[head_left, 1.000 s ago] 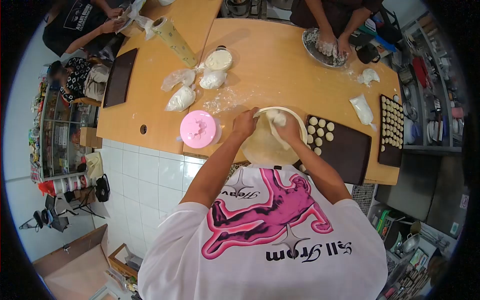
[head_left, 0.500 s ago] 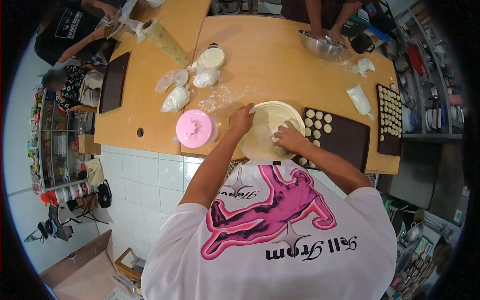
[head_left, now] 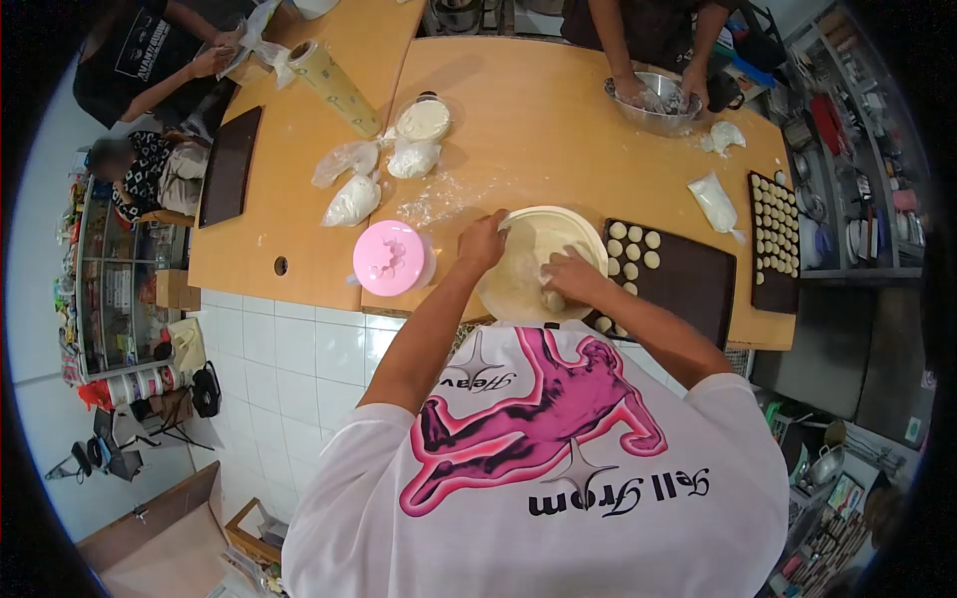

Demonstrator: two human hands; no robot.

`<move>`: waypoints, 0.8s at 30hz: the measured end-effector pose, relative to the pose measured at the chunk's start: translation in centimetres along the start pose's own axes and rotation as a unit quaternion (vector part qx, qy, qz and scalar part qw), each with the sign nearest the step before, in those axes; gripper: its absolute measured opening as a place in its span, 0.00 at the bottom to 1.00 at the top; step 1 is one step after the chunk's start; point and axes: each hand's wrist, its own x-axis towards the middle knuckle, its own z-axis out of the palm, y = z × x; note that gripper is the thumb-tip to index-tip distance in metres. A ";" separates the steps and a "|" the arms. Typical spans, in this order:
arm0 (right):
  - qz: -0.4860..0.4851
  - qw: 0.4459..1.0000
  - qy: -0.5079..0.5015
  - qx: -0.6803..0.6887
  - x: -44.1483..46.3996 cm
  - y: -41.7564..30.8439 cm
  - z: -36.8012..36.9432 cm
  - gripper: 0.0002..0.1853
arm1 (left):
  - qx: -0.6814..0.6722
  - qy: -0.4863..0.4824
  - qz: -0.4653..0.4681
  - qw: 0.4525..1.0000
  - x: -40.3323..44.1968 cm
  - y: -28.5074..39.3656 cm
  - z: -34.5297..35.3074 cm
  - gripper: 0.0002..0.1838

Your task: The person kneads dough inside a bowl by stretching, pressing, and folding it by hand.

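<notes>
A cream-coloured round bowl (head_left: 596, 239) stands at the table's near edge, with a pale, floury mixture (head_left: 533, 254) inside. My left hand (head_left: 483, 242) is closed on the bowl's left rim. Inside the bowl, on its right side, my right hand (head_left: 573, 277) reaches down with curled fingers, slightly blurred. A pale lump shows at its fingertips, but what the fingers hold is hard to make out. Just right of the bowl lies a dark baking tray (head_left: 688, 284) with several small round dough pieces (head_left: 634, 249) along its left side.
Left of the bowl is a pink-lidded container (head_left: 389, 259). Beyond it are bags of white powder (head_left: 351, 201) and a roll of film (head_left: 334, 90). Another filled tray (head_left: 776, 284) lies at right. Across the table a co-worker's hands work in a metal bowl (head_left: 663, 122); another person handles plastic at upper left.
My right hand has shifted slightly within the cream bowl, fingers now lower and more curled. My left hand stays on the rim. The co-worker's metal bowl has moved slightly, and their hands are farther apart.
</notes>
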 end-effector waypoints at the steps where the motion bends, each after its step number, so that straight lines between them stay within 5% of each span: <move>1: -0.034 0.999 0.017 -0.006 -0.6 -0.4 0.4 0.16 | 0.003 0.004 0.007 1.000 -0.3 0.1 0.0 0.17; 5: -0.027 0.993 0.000 0.114 -0.7 0.4 0.7 0.20 | -0.005 0.000 0.002 1.000 0.0 0.3 0.0 0.16; 8: -0.103 0.955 0.133 0.243 0.9 -0.1 1.4 0.25 | 0.011 -0.011 0.006 1.000 0.1 0.5 -0.3 0.17; 16: -0.004 0.980 0.127 0.151 1.2 2.0 -0.6 0.27 | -0.056 0.026 0.000 0.998 -0.2 -0.8 0.2 0.15; 22: -0.083 0.982 0.140 0.093 0.9 2.3 -0.1 0.23 | -0.049 0.003 0.032 0.998 0.3 -0.4 -0.3 0.15; 24: -0.031 0.976 0.167 0.135 1.8 2.7 0.7 0.23 | -0.052 0.006 0.034 0.998 0.4 -0.5 -0.3 0.16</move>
